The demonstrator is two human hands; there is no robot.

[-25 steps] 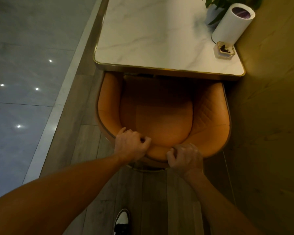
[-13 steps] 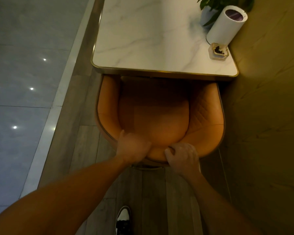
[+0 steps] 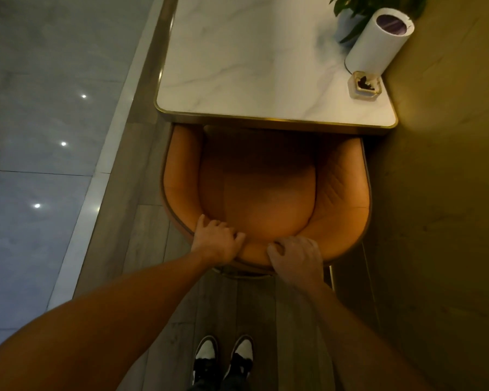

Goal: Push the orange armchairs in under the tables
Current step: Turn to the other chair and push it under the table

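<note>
Item: orange armchair (image 3: 266,193) — stood directly ahead of me, front of the seat and both arm tips tucked beneath the near edge of the marble-topped table (image 3: 251,66). The curved backrest and most of the seat remained outside the tabletop's gold-trimmed rim. The chair's right arm ran just beside the wall (image 3: 449,193), with only a thin dark gap between them; its left arm stood over the wood-plank floor strip (image 3: 141,221), with open floor to that side. Past the strip lay a pale border and then grey polished tiles (image 3: 40,108) carrying spots of reflected light.

Hands: my left hand (image 3: 215,241) was closed over the top of the backrest, left of centre, fingers curled over the inner padding and thumb toward the middle. My right hand (image 3: 297,258) gripped the same rim just right of centre, fingers bent down over the upholstery. The two hands sat near each other but apart, both forearms extended.

Table contents, far right corner: a white cylinder (image 3: 378,43) standing by the wall, a small square glass dish (image 3: 364,86) with dark contents just in front of it, and a potted green plant (image 3: 356,9) behind, partly cut off by the frame.

Below: my two black-and-white shoes (image 3: 223,359) side by side on the planks, behind the chair — clear floor between them and its base.
</note>
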